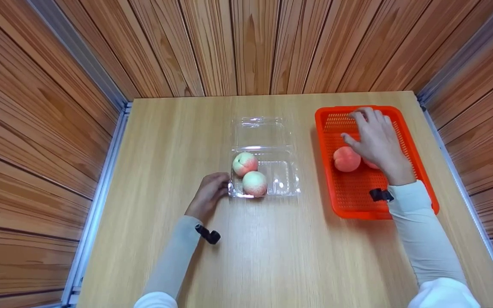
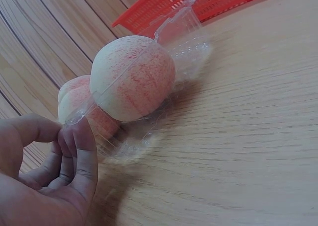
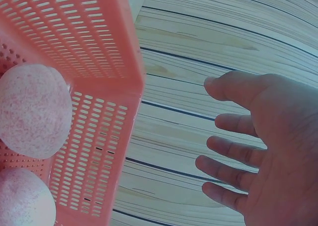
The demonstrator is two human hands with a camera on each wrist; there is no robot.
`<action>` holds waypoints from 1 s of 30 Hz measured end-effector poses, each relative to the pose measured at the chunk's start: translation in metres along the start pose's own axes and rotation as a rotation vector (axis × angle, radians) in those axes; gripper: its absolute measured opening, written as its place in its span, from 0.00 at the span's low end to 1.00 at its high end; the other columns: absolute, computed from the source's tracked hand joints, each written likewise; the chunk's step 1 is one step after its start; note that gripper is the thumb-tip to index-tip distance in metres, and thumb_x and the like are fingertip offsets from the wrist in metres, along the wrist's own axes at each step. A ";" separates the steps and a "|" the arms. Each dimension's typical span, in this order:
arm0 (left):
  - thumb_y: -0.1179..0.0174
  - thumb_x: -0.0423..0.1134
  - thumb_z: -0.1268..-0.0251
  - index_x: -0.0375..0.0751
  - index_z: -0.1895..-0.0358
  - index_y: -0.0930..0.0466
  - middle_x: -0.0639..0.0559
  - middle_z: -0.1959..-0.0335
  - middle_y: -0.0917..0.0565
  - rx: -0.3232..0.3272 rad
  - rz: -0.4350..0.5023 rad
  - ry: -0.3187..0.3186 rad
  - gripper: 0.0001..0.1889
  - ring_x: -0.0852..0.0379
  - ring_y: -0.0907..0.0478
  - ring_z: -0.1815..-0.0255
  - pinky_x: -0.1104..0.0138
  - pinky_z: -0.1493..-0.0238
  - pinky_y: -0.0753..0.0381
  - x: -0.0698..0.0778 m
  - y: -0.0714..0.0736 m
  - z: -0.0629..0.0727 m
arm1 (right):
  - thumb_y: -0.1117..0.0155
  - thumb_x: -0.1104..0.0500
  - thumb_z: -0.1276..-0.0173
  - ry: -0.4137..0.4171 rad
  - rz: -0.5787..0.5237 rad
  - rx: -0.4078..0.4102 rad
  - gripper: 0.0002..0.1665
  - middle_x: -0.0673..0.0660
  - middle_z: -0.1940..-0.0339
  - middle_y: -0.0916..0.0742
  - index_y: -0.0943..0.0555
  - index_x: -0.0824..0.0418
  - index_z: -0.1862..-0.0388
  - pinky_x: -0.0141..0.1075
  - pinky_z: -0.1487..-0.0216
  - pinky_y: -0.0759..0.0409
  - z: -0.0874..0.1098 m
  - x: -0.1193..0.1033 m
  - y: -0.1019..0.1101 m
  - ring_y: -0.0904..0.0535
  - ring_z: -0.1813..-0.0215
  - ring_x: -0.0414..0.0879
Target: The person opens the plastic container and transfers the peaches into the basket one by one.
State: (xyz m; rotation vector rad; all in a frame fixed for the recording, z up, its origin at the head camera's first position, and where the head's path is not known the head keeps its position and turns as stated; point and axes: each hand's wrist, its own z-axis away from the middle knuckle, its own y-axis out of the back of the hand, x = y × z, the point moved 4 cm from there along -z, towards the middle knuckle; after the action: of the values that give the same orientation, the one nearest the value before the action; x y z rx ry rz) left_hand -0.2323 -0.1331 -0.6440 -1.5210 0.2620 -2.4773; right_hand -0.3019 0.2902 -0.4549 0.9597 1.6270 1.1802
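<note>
I look in from far off, and the clear box (image 1: pixel 280 175) is near the middle of my view, on the table (image 1: pixel 272 256). The left hand (image 1: pixel 209 191) is at the left side of the box. Up close, in the left wrist view, I see its thumb and a finger pinch the thin edge of the box. I think that is to stop the box from sliding, since it looks very light.

The lid (image 1: pixel 261 132) lies back on the far side of the box, so the top is open. Two peaches sit in the left part of the box: the far peach (image 1: pixel 245 164) and, just beside it, the near peach (image 1: pixel 254 184). I guess the sides of the box stop them from rolling off.

To the right of the box, well apart from it, is the red basket (image 1: pixel 357 214). The right hand (image 1: pixel 377 139) hangs over it and has hold of nothing. Its fingers are spread and the thumb stands out, a shape I think would suit round fruit. In the basket, the red peach (image 1: pixel 347 159) is on the side toward the box. The half-hid peach (image 1: pixel 370 164) is mostly covered by that hand.
</note>
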 end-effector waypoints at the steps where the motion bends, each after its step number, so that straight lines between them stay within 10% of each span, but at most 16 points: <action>1: 0.45 0.29 0.23 0.23 0.48 0.20 0.51 0.67 0.18 0.000 0.000 -0.001 0.11 0.59 0.20 0.66 0.72 0.65 0.17 0.000 0.000 0.000 | 0.30 0.53 0.26 0.004 0.000 0.005 0.34 0.71 0.29 0.26 0.28 0.66 0.28 0.63 0.33 0.31 0.000 -0.001 0.000 0.32 0.33 0.68; 30: 0.43 0.31 0.23 0.25 0.50 0.18 0.50 0.67 0.17 -0.001 0.009 0.011 0.10 0.60 0.19 0.67 0.71 0.66 0.17 0.002 0.000 0.001 | 0.29 0.53 0.26 0.085 -0.025 0.084 0.29 0.67 0.30 0.22 0.23 0.65 0.32 0.61 0.32 0.30 -0.010 -0.031 -0.002 0.29 0.33 0.65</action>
State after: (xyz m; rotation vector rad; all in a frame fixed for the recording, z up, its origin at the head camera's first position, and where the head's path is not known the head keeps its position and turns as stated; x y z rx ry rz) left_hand -0.2317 -0.1334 -0.6420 -1.5035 0.2714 -2.4795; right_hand -0.3018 0.2585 -0.4488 0.9502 1.7635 1.1576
